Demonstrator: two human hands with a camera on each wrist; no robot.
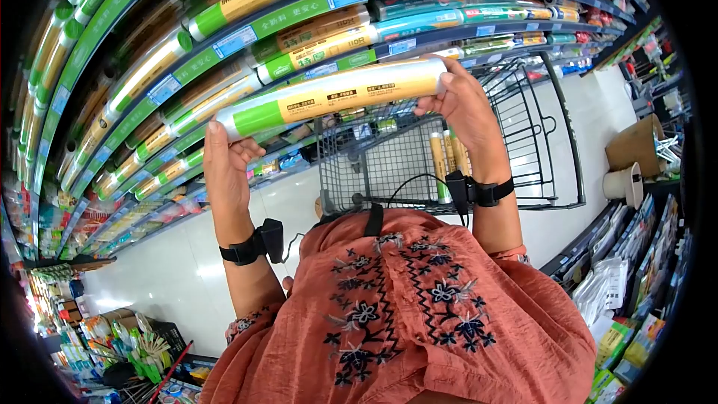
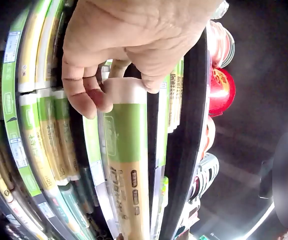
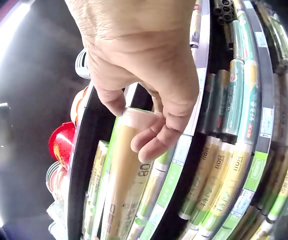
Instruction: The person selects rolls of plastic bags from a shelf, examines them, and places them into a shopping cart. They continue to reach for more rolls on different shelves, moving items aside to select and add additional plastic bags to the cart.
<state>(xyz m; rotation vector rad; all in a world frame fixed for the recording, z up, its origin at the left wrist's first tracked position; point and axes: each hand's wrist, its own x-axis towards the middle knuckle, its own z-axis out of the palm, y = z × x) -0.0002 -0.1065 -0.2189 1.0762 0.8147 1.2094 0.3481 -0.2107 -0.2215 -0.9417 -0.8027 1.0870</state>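
Observation:
A long roll of plastic bags point(image 1: 336, 97), wrapped in clear film with a green and tan label, is held lengthwise in front of the shelves. My left hand point(image 1: 226, 168) pinches its green-banded end between thumb and fingers. At the opposite, tan end, my right hand point(image 1: 467, 108) grips with thumb and fingertips. The left wrist view shows the white tip of the roll point(image 2: 126, 145) under the left hand point(image 2: 134, 40). Seen from the right wrist, the roll point(image 3: 121, 165) slants downward from the right hand point(image 3: 139, 65). Similar rolls point(image 1: 439, 164) stand in the shopping cart point(image 1: 351, 168) below.
Curved shelves point(image 1: 318, 4) stacked with like rolls and teal packs run along the left and front. A cardboard box point(image 1: 632, 146) and a rack of flat packets point(image 1: 613, 284) stand at right. Brushes and small goods point(image 1: 134, 348) crowd the lower left. Pale floor point(image 1: 176, 265) shows between.

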